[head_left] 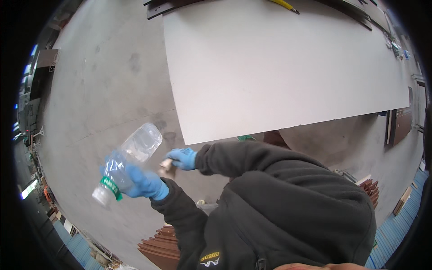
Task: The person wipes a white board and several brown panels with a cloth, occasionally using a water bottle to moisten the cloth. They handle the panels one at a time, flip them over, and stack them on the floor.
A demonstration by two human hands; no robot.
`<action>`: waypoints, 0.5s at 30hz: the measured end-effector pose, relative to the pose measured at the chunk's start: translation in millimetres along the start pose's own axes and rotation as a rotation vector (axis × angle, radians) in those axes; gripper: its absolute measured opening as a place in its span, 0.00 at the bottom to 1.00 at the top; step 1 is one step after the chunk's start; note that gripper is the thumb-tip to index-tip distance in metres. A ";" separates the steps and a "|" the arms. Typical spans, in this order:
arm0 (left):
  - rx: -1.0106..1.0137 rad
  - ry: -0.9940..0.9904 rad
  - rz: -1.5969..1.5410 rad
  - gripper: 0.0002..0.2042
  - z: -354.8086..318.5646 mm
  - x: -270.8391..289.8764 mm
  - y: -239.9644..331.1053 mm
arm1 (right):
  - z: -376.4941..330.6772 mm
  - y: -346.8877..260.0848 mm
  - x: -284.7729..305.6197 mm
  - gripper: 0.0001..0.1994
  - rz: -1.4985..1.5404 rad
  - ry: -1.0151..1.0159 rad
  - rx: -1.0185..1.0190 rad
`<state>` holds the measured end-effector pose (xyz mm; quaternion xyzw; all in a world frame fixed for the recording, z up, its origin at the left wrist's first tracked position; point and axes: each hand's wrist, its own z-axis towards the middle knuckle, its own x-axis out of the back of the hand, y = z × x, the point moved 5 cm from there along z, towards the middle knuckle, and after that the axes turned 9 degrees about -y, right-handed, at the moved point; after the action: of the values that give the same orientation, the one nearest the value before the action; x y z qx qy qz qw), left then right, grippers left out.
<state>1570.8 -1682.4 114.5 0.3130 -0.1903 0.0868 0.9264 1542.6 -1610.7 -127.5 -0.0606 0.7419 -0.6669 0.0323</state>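
Note:
My left hand (146,182), in a blue glove, is wrapped round a big clear plastic bottle (143,141). The bottle is tilted, its white cap end toward the lower left and its base toward the upper right. A green band circles it below the cap. Close to its right side, my right hand (183,158), also gloved in blue, has its fingers closed on a small beige object (167,167). Motion blurs that object, so its kind does not show. Both hands are over the grey floor, off the left near corner of the white board (279,67).
A yellow-handled tool (284,5) and dark strips (173,6) lie at the board's far edge. Stacked brown slats (162,247) stand near my left elbow. More brown slats (370,191) are at the right, and brown panels (400,126) stand beyond the board's right end.

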 end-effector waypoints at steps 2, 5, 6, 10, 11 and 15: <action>0.016 -0.018 -0.042 0.21 -0.5 6.3 0.0 | 35.6 -1.0 3.7 0.17 0.269 0.222 -0.079; -0.082 -0.097 0.244 0.20 2.7 17.2 5.4 | 1.1 22.2 100.5 0.13 0.412 0.518 -0.003; -0.084 -0.108 0.178 0.20 4.2 20.6 3.4 | -31.2 28.8 155.8 0.12 0.184 0.647 0.055; -0.027 -0.093 0.107 0.23 7.4 27.2 -1.9 | -203.5 45.8 354.2 0.12 -0.344 1.286 0.074; -0.012 -0.086 0.091 0.28 9.2 25.6 -2.5 | -246.8 47.8 390.7 0.15 -0.358 1.313 0.052; 0.175 -0.085 0.072 0.34 10.1 17.1 -5.2 | -327.9 69.4 476.3 0.16 -0.484 1.916 -0.349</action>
<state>1584.9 -1692.0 126.0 0.3892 -0.2323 0.1228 0.8829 1025.2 -1343.7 -145.3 0.3487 0.5104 -0.3052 -0.7244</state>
